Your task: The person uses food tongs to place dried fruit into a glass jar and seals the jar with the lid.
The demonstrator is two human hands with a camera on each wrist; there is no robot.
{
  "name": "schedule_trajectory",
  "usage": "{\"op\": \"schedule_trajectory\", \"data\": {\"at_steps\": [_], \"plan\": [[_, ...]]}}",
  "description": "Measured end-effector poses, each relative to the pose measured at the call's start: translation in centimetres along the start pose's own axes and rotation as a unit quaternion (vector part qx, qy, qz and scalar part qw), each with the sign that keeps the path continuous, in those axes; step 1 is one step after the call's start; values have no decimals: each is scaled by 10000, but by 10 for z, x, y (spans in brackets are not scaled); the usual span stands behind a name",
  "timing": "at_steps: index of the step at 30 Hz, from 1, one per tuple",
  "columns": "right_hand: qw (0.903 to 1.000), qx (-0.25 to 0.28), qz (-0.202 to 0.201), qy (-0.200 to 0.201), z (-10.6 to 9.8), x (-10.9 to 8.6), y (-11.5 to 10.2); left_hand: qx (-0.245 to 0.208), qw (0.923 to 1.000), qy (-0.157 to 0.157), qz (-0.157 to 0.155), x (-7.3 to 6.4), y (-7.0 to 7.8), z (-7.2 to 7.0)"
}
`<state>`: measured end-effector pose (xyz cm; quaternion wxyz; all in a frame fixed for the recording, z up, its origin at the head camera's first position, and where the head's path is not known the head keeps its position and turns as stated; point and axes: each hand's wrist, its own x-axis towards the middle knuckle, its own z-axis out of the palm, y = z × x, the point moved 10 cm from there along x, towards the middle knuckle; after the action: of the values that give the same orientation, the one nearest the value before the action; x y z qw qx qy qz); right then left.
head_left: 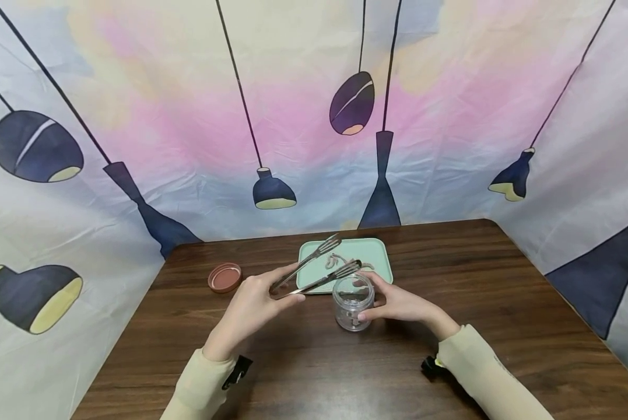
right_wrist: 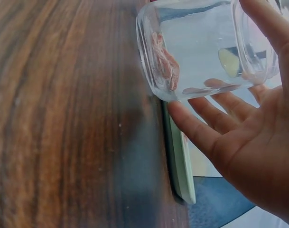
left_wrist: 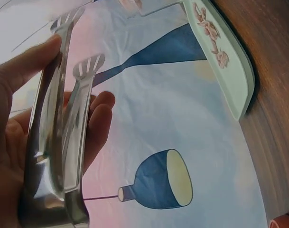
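Observation:
My left hand (head_left: 256,300) grips metal tongs (head_left: 314,255) with slotted, fork-like ends, the two arms spread apart with nothing between them. In the left wrist view the thumb lies on one arm of the tongs (left_wrist: 51,128) and the fingers curl behind the other. A clear jar (head_left: 353,312) stands upright and uncovered, its side held between the thumb and fingers of my right hand (head_left: 400,302). Inside, at its bottom, lie pinkish-brown shrivelled pieces (right_wrist: 166,64). More such pieces (left_wrist: 211,31) lie on a pale green tray (head_left: 379,251) behind the jar; the tongs' tips hang over it.
A reddish-brown round lid (head_left: 225,277) lies on the dark wooden table (head_left: 314,373) left of the tray. A cloth (head_left: 188,146) printed with lamps hangs behind the table's back edge. Black straps (head_left: 237,372) sit at both wrists.

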<state>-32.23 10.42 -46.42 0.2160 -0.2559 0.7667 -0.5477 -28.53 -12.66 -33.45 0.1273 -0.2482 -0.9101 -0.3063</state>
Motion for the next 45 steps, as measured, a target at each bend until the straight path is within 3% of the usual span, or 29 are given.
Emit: {"op": "schedule_trajectory", "data": {"at_steps": [4, 10, 20, 26, 30, 36, 45], "plan": [[9999, 17, -113, -88, 4, -1, -4, -125, 9995, 161, -220, 4, -12, 1], [9998, 14, 55, -193, 9, -4, -3, 159, 9990, 275, -326, 15, -24, 4], [9994, -7, -253, -240, 10, -5, -7, 351, 9969, -146, -691, 36, -51, 37], [9993, 57, -275, -237, 10, -5, -7, 363, 9945, -214, -959, 44, -70, 54], [9995, 19, -247, -214, 9, -6, -8, 551, 9929, -193, -1033, 47, -78, 59], [9996, -45, -203, -185, 8, -7, -6, 679, 9890, -414, -1248, 45, -89, 71], [9996, 29, -170, -205, 7, -7, -4, 929, 9855, -600, -1286, 43, -89, 83]]}}
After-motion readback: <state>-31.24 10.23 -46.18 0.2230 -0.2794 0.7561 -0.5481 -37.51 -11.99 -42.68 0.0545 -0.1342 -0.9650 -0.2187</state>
